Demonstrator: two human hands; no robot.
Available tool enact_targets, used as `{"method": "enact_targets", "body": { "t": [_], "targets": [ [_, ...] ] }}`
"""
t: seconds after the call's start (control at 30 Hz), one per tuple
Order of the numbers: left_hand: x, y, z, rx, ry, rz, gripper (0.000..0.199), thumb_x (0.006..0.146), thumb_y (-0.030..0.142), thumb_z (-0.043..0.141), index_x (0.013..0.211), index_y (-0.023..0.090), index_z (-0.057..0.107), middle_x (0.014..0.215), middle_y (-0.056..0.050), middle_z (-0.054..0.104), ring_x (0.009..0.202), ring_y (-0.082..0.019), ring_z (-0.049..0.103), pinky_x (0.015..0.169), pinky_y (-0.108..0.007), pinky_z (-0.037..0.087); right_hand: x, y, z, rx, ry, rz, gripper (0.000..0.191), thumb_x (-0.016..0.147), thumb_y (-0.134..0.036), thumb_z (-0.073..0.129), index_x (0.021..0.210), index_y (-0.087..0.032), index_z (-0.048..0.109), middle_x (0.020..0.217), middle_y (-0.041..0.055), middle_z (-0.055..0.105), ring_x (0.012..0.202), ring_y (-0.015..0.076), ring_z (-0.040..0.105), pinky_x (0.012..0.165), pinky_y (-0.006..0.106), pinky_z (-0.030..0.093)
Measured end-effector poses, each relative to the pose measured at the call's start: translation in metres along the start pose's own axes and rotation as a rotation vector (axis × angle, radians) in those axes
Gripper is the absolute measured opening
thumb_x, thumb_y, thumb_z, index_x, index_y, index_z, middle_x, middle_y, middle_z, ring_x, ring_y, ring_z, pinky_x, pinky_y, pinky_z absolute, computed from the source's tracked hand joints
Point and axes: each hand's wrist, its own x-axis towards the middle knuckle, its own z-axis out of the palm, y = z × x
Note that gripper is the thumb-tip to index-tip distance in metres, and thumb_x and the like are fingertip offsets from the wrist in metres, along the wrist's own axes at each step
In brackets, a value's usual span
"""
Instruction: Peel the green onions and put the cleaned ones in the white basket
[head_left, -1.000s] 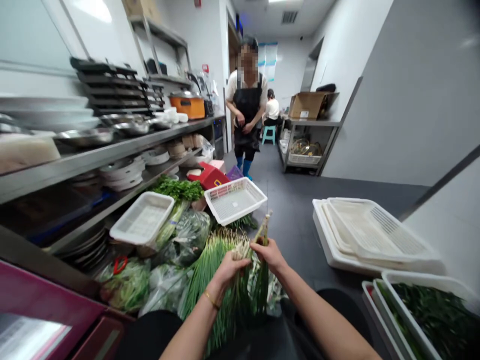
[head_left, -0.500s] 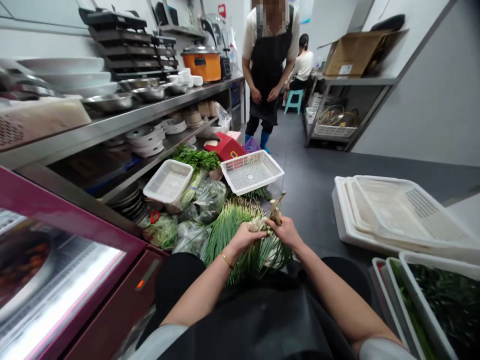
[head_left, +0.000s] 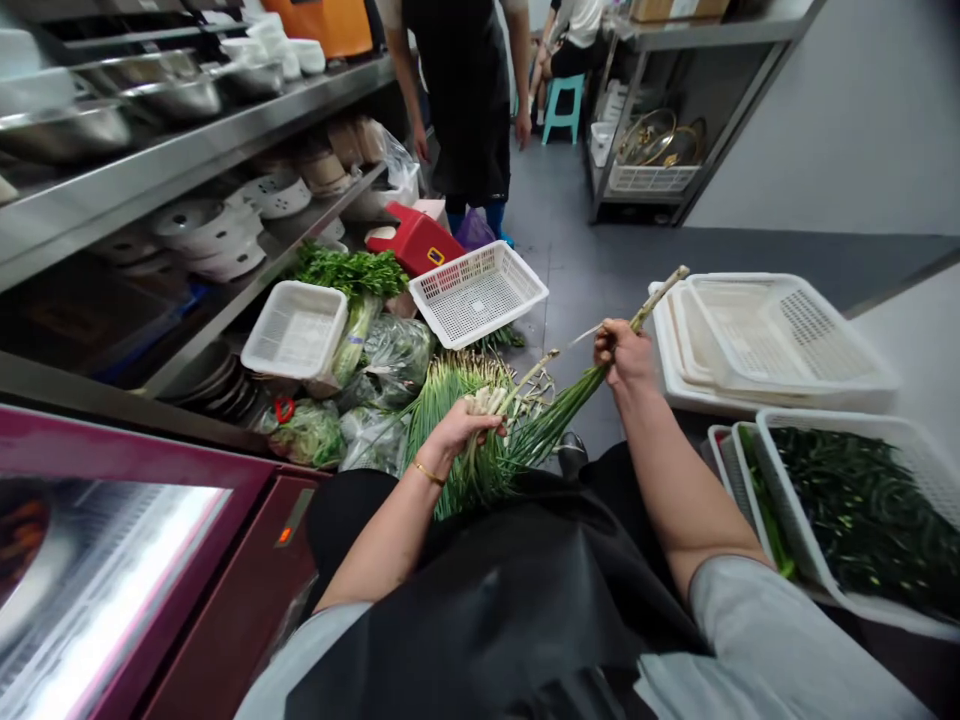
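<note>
Green-and-white scallions lie clasped in the left hand, lower centre — the right hand, right of centre, grips 1 or more green stalks. Beyond, mid-frame, sits 1 white perforated basket.

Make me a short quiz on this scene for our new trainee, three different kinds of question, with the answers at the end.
1. True or false: the left hand is empty.

2. What does the right hand hold?
A) a knife
B) green onions
C) a metal bowl

3. Fill in the blank: the gold bracelet is worn on the person's own ____ side.

Key:
1. False; it holds green onions too.
2. B
3. left
</note>
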Motion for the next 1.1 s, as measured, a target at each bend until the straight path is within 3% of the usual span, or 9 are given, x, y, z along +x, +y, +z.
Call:
{"method": "enact_targets", "body": {
  "t": [0.13, 0.23, 0.3, 0.37, 0.43, 0.5, 0.73, 0.97, 1.1],
  "targets": [
    [-0.002, -0.003, -0.009, 0.048, 0.044, -0.027, 0.039, 0.058, 0.034, 0.082, 0.082, 0.009, 0.063, 0.069, -0.007, 0.069, 0.057, -0.015, 0.062, 0.038, -0.018, 0.032, 0.02, 0.004, -0.016, -0.091, 0.051, 0.049, 0.028, 0.086, -0.042, 0.057, 0.07, -0.021, 0.046, 0.051, -0.0048, 0.049, 0.043, 0.0062, 0.032, 0.041, 0.024, 0.024],
    [0.0, 0.002, -0.011, -0.002, 0.116, -0.004, 0.041, 0.055, 0.034, 0.083, 0.081, 0.009, 0.063, 0.069, -0.007, 0.069, 0.061, -0.016, 0.064, 0.038, -0.018, 0.032, 0.016, 0.026, -0.015, -0.287, -0.034, 0.175, 0.026, 0.082, -0.038, 0.066, 0.071, -0.017, 0.054, 0.045, -0.004, 0.048, 0.038, 0.0056, 0.032, 0.037, 0.024, 0.022],
    [0.004, 0.007, -0.01, -0.025, 0.112, 0.008, 0.042, 0.055, 0.034, 0.083, 0.082, 0.009, 0.063, 0.07, -0.008, 0.069, 0.062, -0.017, 0.065, 0.039, -0.018, 0.032, 0.0, 0.042, -0.005, -0.323, -0.174, 0.258, 0.027, 0.071, -0.034, 0.076, 0.075, -0.012, 0.061, 0.043, -0.0038, 0.049, 0.035, 0.0053, 0.031, 0.035, 0.023, 0.018],
    [0.009, 0.012, -0.007, -0.029, 0.08, 0.009, 0.043, 0.056, 0.034, 0.083, 0.084, 0.009, 0.064, 0.072, -0.008, 0.07, 0.062, -0.017, 0.065, 0.04, -0.019, 0.033, -0.023, 0.053, 0.01, -0.27, -0.427, 0.284, 0.038, 0.066, -0.034, 0.079, 0.092, -0.01, 0.064, 0.048, -0.0049, 0.053, 0.034, 0.0046, 0.031, 0.035, 0.022, 0.018],
    [0.014, 0.015, -0.003, -0.025, 0.034, 0.011, 0.046, 0.055, 0.032, 0.084, 0.091, 0.009, 0.065, 0.076, -0.009, 0.07, 0.064, -0.018, 0.066, 0.041, -0.019, 0.034, -0.043, 0.056, 0.026, -0.184, -0.689, 0.23, 0.048, 0.066, -0.036, 0.076, 0.107, -0.014, 0.062, 0.054, -0.007, 0.054, 0.036, 0.0038, 0.032, 0.036, 0.02, 0.02],
    [0.017, 0.016, 0.002, -0.04, 0.017, 0.03, 0.052, 0.054, 0.03, 0.085, 0.098, 0.01, 0.065, 0.08, -0.008, 0.07, 0.068, -0.019, 0.068, 0.04, -0.018, 0.034, -0.055, 0.053, 0.04, -0.166, -0.797, 0.131, 0.044, 0.067, -0.036, 0.074, 0.103, -0.014, 0.064, 0.055, -0.008, 0.051, 0.038, 0.0035, 0.033, 0.038, 0.02, 0.022],
    [0.02, 0.009, 0.02, -0.022, 0.264, 0.163, 0.042, 0.052, 0.03, 0.086, 0.082, 0.01, 0.066, 0.064, -0.002, 0.064, 0.045, -0.008, 0.049, 0.04, -0.021, 0.036, -0.051, 0.048, 0.064, -0.319, -0.473, -0.09, 0.029, 0.067, -0.04, 0.07, 0.07, -0.017, 0.053, 0.052, -0.0054, 0.051, 0.04, 0.0067, 0.041, 0.04, 0.021, 0.032],
    [0.01, 0.02, 0.02, -0.068, 0.099, 0.152, 0.04, 0.058, 0.033, 0.083, 0.084, 0.009, 0.066, 0.065, -0.006, 0.068, 0.046, -0.009, 0.052, 0.039, -0.02, 0.032, -0.047, 0.042, 0.057, -0.369, -0.598, -0.08, 0.03, 0.071, -0.043, 0.068, 0.066, -0.018, 0.051, 0.054, -0.0007, 0.06, 0.037, 0.0082, 0.046, 0.037, 0.021, 0.036],
    [0.006, 0.022, 0.014, -0.062, 0.085, 0.118, 0.04, 0.056, 0.033, 0.083, 0.082, 0.009, 0.065, 0.064, -0.006, 0.068, 0.048, -0.011, 0.055, 0.038, -0.019, 0.031, -0.034, 0.032, 0.04, -0.222, -0.497, -0.058, 0.032, 0.067, -0.043, 0.072, 0.066, -0.017, 0.054, 0.051, -0.0004, 0.06, 0.034, 0.0059, 0.042, 0.033, 0.019, 0.03]
  ]
}}
